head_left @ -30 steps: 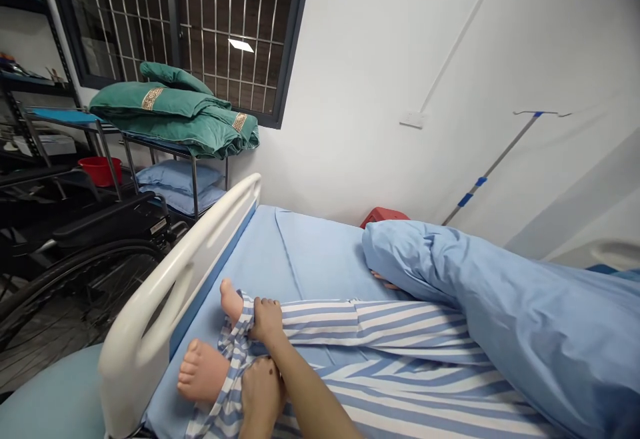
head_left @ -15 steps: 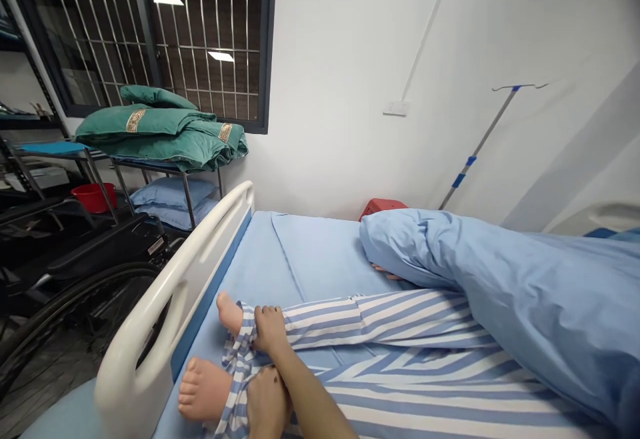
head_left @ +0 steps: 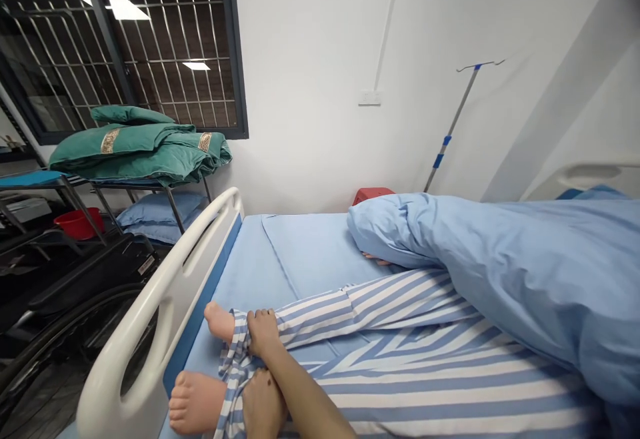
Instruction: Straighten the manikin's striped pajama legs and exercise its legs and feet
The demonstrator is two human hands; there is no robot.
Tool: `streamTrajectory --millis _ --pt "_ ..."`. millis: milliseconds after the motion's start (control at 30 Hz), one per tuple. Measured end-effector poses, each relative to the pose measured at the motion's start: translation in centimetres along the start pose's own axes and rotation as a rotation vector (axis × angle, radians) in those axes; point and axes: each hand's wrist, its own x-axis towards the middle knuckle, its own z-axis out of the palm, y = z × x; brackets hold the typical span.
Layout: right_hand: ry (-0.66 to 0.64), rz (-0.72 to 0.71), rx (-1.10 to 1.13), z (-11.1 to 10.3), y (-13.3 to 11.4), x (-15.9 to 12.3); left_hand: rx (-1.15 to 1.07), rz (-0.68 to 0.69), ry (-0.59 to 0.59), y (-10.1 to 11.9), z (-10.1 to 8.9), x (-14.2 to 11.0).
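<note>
A manikin lies on a hospital bed in blue-and-white striped pyjama trousers (head_left: 400, 385), its bare feet at the left. My right hand (head_left: 263, 332) grips the cuff of the far trouser leg just above the far foot (head_left: 219, 322). My left hand (head_left: 263, 407) sits lower, closed on the bunched cuff of the near leg beside the near foot (head_left: 197, 402). My right forearm crosses above it. A blue quilt (head_left: 525, 272) covers the manikin's upper body, with a small manikin hand (head_left: 375, 259) showing at its edge.
A white bed rail (head_left: 145, 312) runs along the near left side, past a black wheelchair (head_left: 85, 292). Beyond it stand a metal rack with green folded blankets (head_left: 140, 152), blue pillows (head_left: 160, 219) and a red bucket (head_left: 79, 223). A red stool (head_left: 373, 195) and an IV pole (head_left: 453, 125) stand behind the bed.
My view has swung, so the window and rack sit further left and more level. Both hands stay on the trouser cuffs, and the feet have shifted slightly left in the picture.
</note>
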Motion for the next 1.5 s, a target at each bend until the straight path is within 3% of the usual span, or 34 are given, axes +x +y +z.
streamTrajectory --millis 333,467,600,667,767,867,967,1067,1200,1333,1400,1500 --pt "-0.051 0.019 0.009 -0.6 -0.2 -0.1 0.019 -0.029 0.013 -0.3 0.6 0.4" --pt "-0.033 0.012 0.023 -3.0 -0.4 -0.9 -0.035 -0.033 0.078 -0.6 0.8 0.6" --pt "-0.008 0.002 0.053 -7.5 -0.3 -1.3 -0.178 -0.050 0.196 -0.7 -0.5 1.8" --pt "0.003 0.004 0.069 -10.5 0.0 -1.5 -0.290 -0.068 0.225 -0.4 -2.3 2.5" --pt "0.043 -0.018 0.113 -16.0 1.0 -1.7 -0.394 -0.078 0.277 1.0 -6.6 3.1" --pt "0.116 -0.026 0.177 -22.6 3.0 -2.3 -0.435 0.041 0.490 3.8 -12.3 2.6" --pt "0.186 -0.051 0.283 -30.1 6.0 -3.4 -0.408 0.180 0.657 8.4 -18.7 1.3" --pt "0.292 -0.085 0.418 -37.4 9.9 -5.5 -0.354 0.286 0.785 14.5 -24.5 -0.5" --pt "0.427 -0.126 0.488 -45.1 15.2 -9.7 -0.354 0.458 0.817 22.6 -29.7 -3.3" --pt "0.574 -0.160 0.524 -48.8 18.6 -13.7 -0.372 0.581 0.840 27.9 -31.9 -6.1" --pt "0.625 -0.165 0.567 -49.2 19.1 -14.7 -0.381 0.605 0.842 28.8 -32.2 -7.0" --pt "0.663 -0.144 0.589 -48.6 18.7 -14.7 -0.388 0.596 0.825 28.0 -32.2 -7.2"
